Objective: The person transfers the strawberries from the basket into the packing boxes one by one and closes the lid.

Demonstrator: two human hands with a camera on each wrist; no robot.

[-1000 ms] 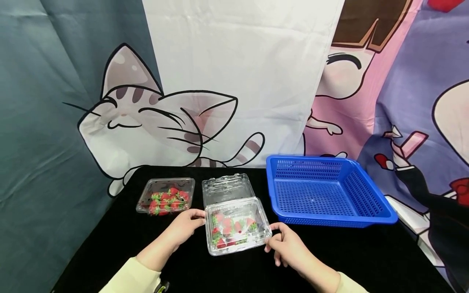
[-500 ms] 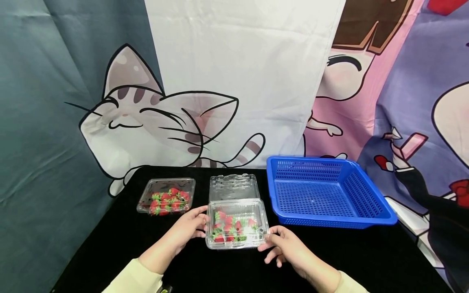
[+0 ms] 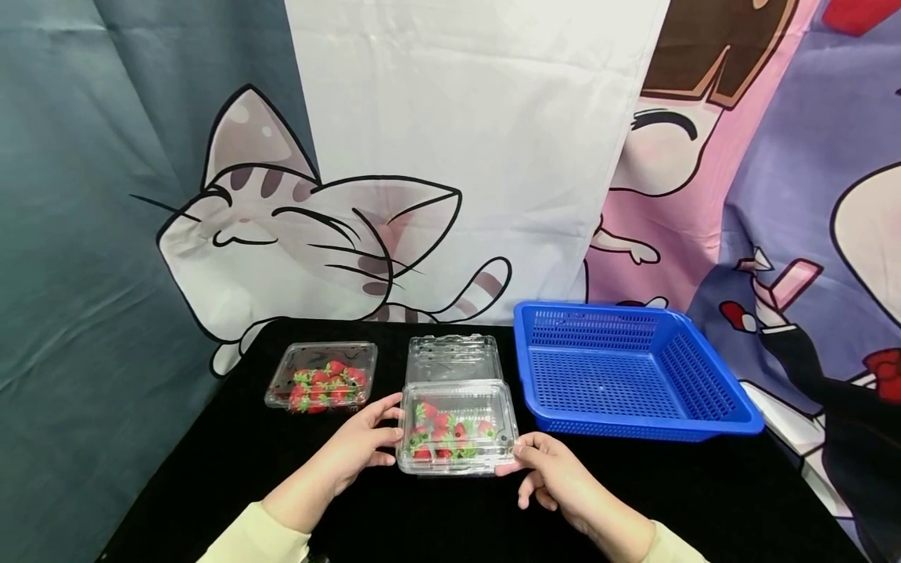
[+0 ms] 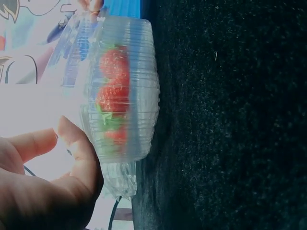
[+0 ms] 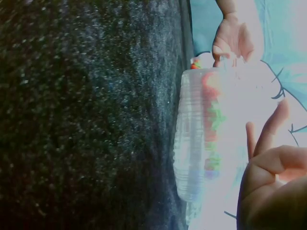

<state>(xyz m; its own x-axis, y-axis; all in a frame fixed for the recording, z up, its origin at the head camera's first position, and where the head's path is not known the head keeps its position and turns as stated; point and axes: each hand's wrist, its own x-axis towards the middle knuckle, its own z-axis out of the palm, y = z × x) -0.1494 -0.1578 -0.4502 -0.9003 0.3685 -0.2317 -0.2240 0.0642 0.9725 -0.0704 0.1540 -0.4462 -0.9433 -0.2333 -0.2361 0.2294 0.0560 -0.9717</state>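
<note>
A clear plastic clamshell box (image 3: 457,463) of strawberries (image 3: 442,432) stands before me, with a clear ribbed panel (image 3: 454,360) behind its far edge. On its left side my left hand (image 3: 355,446) touches the wall with loosely spread fingertips; in the left wrist view a gap shows between its thumb and finger. My right hand (image 3: 559,473) pinches the near right corner between thumb and finger, its other fingers loosely bent below. Both wrist views show the box side-on, low over the black cloth, with strawberries (image 4: 114,98) through its wall. Its rim is washed out by glare in the right wrist view.
A second clear box (image 3: 281,375), also with strawberries, sits at the left back. To the right stands a blue perforated basket (image 3: 598,383). Black cloth (image 3: 232,461) covers the table, and a cartoon-printed curtain (image 3: 422,94) hangs close behind.
The clamshell box has turned from slightly askew to nearly square, its rear panel swinging right. Both hands have kept to its sides; the left fingers have spread a little.
</note>
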